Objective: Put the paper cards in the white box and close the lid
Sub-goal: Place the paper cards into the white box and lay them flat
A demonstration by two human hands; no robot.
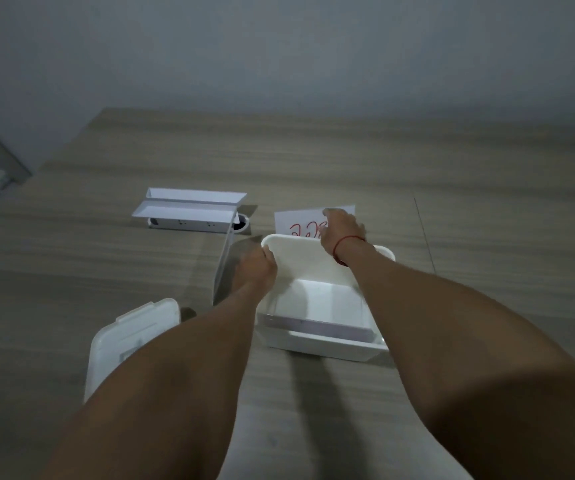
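The white box (317,346) stands open on the wooden table, straight in front of me. My left hand (258,268) grips its far left rim. My right hand (341,233) holds a paper card (296,223) with red writing upright just over the box's far rim. The hand covers part of the writing. Inside the box, a pale card (320,327) lies against the near wall. The white lid (133,336) lies flat on the table to the left of the box, partly hidden by my left forearm.
A clear, glossy sheet (225,265) stands on edge just left of the box, next to my left hand. Behind it a white socket unit (189,213) with a raised flap is set in the table, beside a round cable hole (242,224). A wall rises behind the table.
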